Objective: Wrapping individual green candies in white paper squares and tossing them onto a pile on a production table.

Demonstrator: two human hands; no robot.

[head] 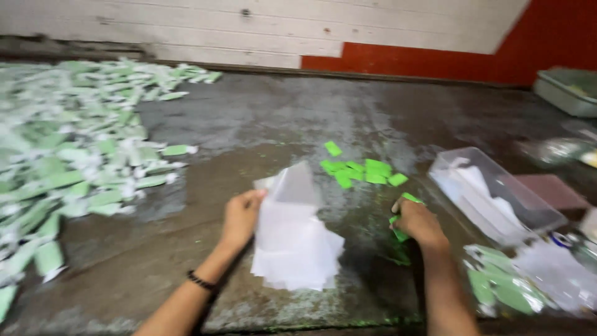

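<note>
From up here I see my left hand (239, 214) pinching the top sheet of a stack of thin white translucent paper squares (292, 246), thumb and fingers closed on its upper left edge so that the sheet lifts into a peak while the rest of the stack lies flat on the stained grey bench (280, 124). My right hand (418, 221) is curled shut around one or two small bright green rectangular bars (401, 235), knuckles resting on the bench just right of the stack. The two hands sit apart, the stack between them.

Just beyond the stack a small loose cluster of the same unwrapped green bars (360, 171) waits; I count roughly eight, though blur makes that uncertain. Far to my left, a broad heap of paper-wrapped green pieces (74, 149) covers much of the bench. I judge from that heap that most of the wrapping is behind me, with only the small cluster and the piece in hand left here.

At right stands a clear plastic rectangular tub (491, 193) holding more white paper, and nearer me lies a clear bag of green pieces (504, 286). Whether those are finished or unwrapped I cannot tell
</note>
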